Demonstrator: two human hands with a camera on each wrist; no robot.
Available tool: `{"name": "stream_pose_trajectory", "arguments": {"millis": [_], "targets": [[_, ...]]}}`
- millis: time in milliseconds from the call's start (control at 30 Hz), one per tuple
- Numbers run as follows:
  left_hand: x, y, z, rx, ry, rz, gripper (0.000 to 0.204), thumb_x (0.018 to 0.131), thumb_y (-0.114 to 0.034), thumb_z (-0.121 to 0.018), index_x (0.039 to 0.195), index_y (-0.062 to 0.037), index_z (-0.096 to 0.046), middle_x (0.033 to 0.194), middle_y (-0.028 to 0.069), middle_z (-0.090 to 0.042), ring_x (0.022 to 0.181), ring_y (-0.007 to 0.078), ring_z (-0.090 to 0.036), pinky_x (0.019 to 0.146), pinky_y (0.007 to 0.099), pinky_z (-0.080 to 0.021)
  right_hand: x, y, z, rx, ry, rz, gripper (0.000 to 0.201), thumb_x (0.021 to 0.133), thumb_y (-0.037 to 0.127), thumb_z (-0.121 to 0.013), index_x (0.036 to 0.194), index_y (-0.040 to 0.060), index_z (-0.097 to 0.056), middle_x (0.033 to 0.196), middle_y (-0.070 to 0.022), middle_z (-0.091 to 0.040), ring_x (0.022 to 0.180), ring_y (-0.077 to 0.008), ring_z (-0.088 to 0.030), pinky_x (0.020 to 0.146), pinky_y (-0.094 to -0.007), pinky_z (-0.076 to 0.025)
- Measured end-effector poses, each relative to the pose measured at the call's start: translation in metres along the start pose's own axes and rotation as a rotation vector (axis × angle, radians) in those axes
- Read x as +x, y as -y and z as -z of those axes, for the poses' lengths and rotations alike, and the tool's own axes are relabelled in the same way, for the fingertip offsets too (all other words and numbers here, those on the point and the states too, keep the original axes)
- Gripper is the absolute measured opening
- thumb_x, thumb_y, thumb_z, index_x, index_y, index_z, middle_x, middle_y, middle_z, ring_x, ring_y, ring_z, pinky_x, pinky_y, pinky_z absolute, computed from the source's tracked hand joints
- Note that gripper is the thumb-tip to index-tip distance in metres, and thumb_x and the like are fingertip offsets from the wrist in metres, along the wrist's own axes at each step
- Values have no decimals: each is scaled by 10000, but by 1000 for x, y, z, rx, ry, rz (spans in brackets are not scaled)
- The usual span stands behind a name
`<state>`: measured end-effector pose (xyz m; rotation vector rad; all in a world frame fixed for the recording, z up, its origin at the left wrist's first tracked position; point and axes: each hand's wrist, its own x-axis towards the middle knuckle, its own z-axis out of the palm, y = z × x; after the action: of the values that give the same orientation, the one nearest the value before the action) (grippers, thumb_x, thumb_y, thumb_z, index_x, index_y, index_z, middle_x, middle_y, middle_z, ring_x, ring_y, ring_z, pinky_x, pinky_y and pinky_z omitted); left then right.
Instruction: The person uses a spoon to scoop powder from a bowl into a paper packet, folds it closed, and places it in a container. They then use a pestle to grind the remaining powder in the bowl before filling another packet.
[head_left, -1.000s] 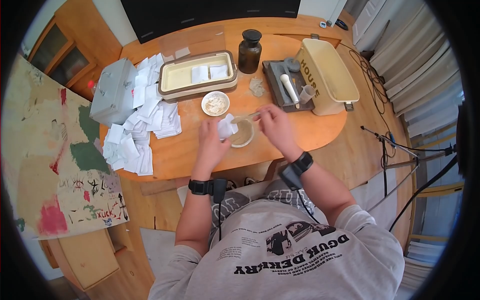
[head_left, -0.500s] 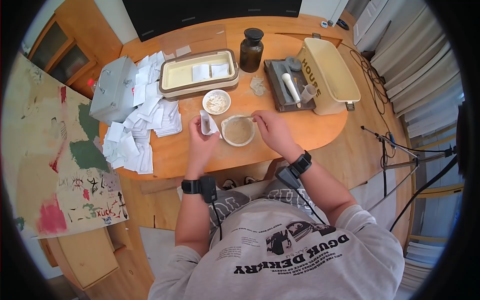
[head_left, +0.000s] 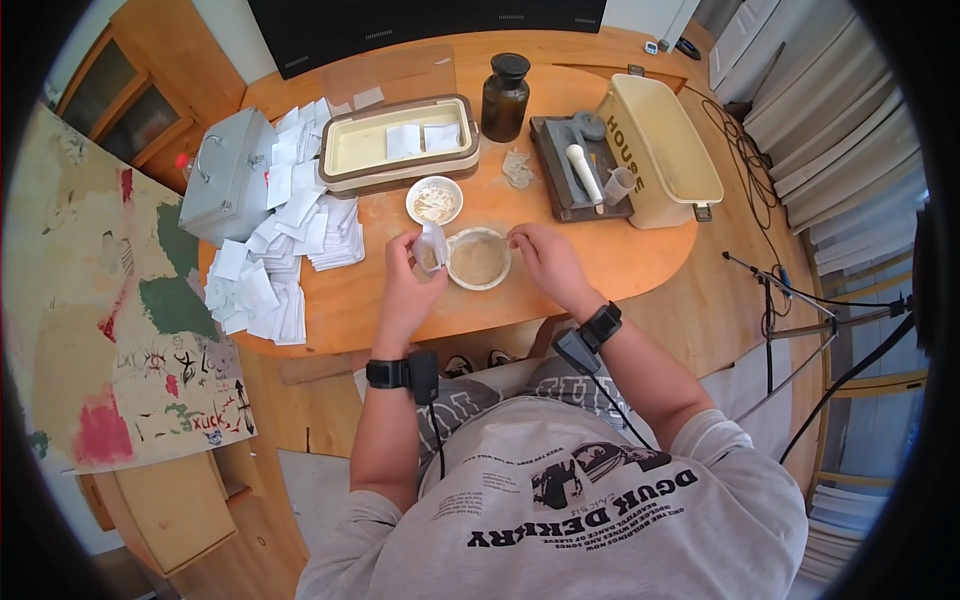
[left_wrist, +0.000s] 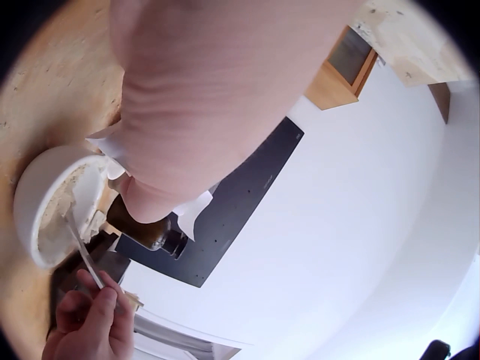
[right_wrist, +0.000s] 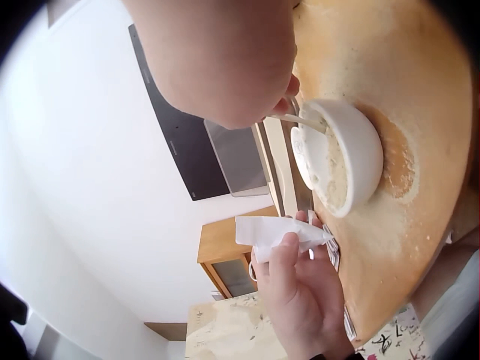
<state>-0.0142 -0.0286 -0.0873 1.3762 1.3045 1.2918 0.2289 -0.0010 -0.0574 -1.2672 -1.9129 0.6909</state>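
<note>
My left hand (head_left: 412, 285) pinches a small white paper packet (head_left: 431, 243) just left of a white bowl (right_wrist: 366, 154). The packet's mouth is spread open. Pale tan powder (head_left: 478, 262) covers the bottom of the bowl. In my right hand (head_left: 550, 262), at the bowl's right rim, is a thin-handled tool (left_wrist: 84, 253) gripped between thumb and fingers. Its far end dips into the powder, so the tip's shape is hidden. Behind stands a smaller white bowl (head_left: 410, 208) with whitish powder in it.
Many folded white packets (head_left: 335, 235) are heaped at the left by a grey metal case (head_left: 225, 185). A cream tray (head_left: 350, 150) holds two packets. Farther back are a dark jar (head_left: 505, 100), a dark tray (head_left: 555, 195) with a white pestle (head_left: 583, 172), and a cream bin (head_left: 650, 150).
My left hand drew the packet leftward from over the bowl, then brought it back beside the rim. My right hand's tool went from the packet's mouth down into the bowl.
</note>
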Motion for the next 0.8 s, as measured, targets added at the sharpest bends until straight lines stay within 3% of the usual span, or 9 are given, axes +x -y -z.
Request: {"name": "stream_pose_trajectory", "arguments": {"millis": [67, 133, 167, 233, 333, 533, 800], "targets": [[-1, -1, 2, 199, -2, -53, 582, 812, -32, -737, 1309, -20, -434, 1281, 155, -485, 1259, 300, -490, 1087, 398, -410, -4, 0, -7, 34, 15, -83, 170, 1005, 99, -534, 1041, -10, -660, 889, -165, -708, 823, -341, -689, 754, -393, -540], [-3, -2, 3, 249, -1, -81, 575, 805, -36, -736, 1298, -16, -442, 1265, 169, -484, 1234, 327, -494, 1065, 408, -418, -8, -6, -16, 209, 34, -288, 196, 1024, 118, -511, 1023, -13, -657, 850, -145, -718, 759, -265, -700, 713, -352, -540], [-3, -3, 3, 297, 0, -111, 568, 798, -39, -735, 1288, -12, -450, 1250, 183, -482, 1210, 354, -498, 1043, 418, -426, -9, -8, -20, 211, 33, -290, 196, 1024, 118, -511, 1023, -13, -657, 850, -145, -718, 759, -265, -700, 713, -352, -540], [-3, -4, 4, 360, 6, -127, 565, 795, -37, -732, 1285, -10, -452, 1245, 194, -480, 1206, 374, -492, 1040, 425, -426, -11, -12, -25, 343, 27, -409, 216, 1033, 135, -505, 1022, -17, -659, 852, -110, -728, 694, -160, -664, 659, -294, -521], [-3, -4, 4, 448, 12, -149, 555, 794, -38, -721, 1281, -8, -454, 1222, 198, -478, 1183, 385, -494, 1030, 423, -425, -12, -17, -30, 536, 2, -510, 215, 1032, 138, -513, 1030, -22, -655, 836, -79, -716, 647, -94, -594, 607, -249, -488], [-1, -7, 1, 525, 1, -188, 532, 786, -31, -709, 1260, -8, -469, 1211, 206, -486, 1163, 399, -498, 1020, 434, -427, -9, -8, -18, 758, -96, -636, 204, 1028, 141, -514, 1020, -23, -636, 849, -80, -696, 605, -78, -535, 544, -233, -441], [4, -4, -12, 557, 22, -195, 546, 747, -1, -703, 1246, -21, -483, 1217, 216, -490, 1176, 426, -482, 1025, 470, -417, 11, 6, 12, 813, -131, -563, 197, 1021, 136, -523, 1028, -23, -639, 853, -74, -696, 584, -62, -528, 526, -213, -421]]}}
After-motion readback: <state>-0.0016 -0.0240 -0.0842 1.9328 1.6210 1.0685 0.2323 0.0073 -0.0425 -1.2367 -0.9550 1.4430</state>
